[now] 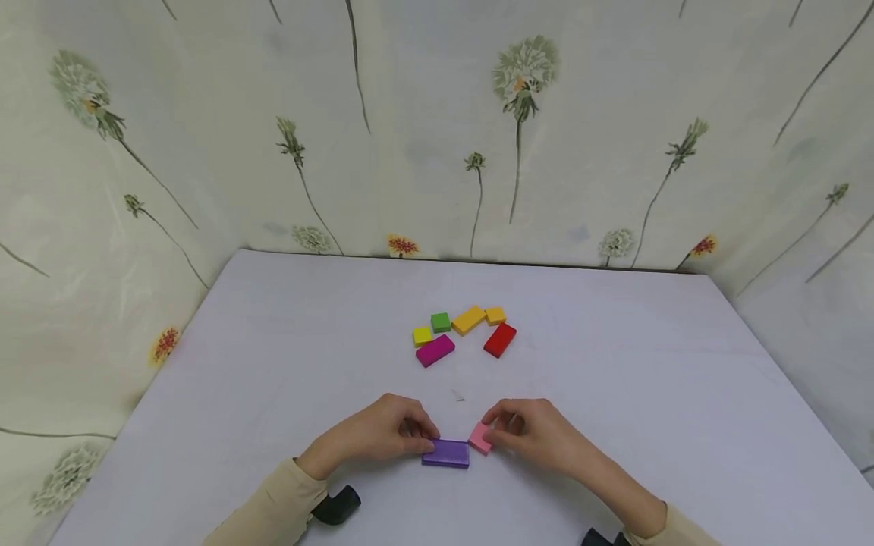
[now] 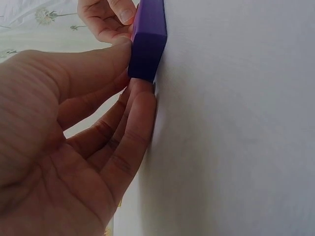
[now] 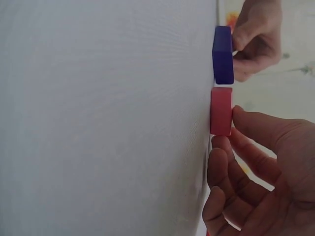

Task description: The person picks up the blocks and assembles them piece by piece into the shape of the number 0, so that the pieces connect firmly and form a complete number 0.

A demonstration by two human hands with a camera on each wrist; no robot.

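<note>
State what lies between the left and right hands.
Between the left hand and right hand, the head view shows the purple block and pink block.

The right hand [image 3: 290,167] pinches a pink block [image 3: 221,111] on the tabletop [image 3: 98,118], thumb against one face. A purple block [image 3: 224,55] sits just beside it, a narrow gap visible between them. The left hand [image 3: 268,29] touches the purple block. Behind, a pale backdrop [image 3: 290,93] bears blurred plant motifs.

Purple block [image 1: 445,453], pink block [image 1: 480,438]; pale tabletop [image 1: 273,356]; cream backdrop [image 1: 423,83] (printed with green-stemmed dandelions [image 1: 524,72]).
</note>
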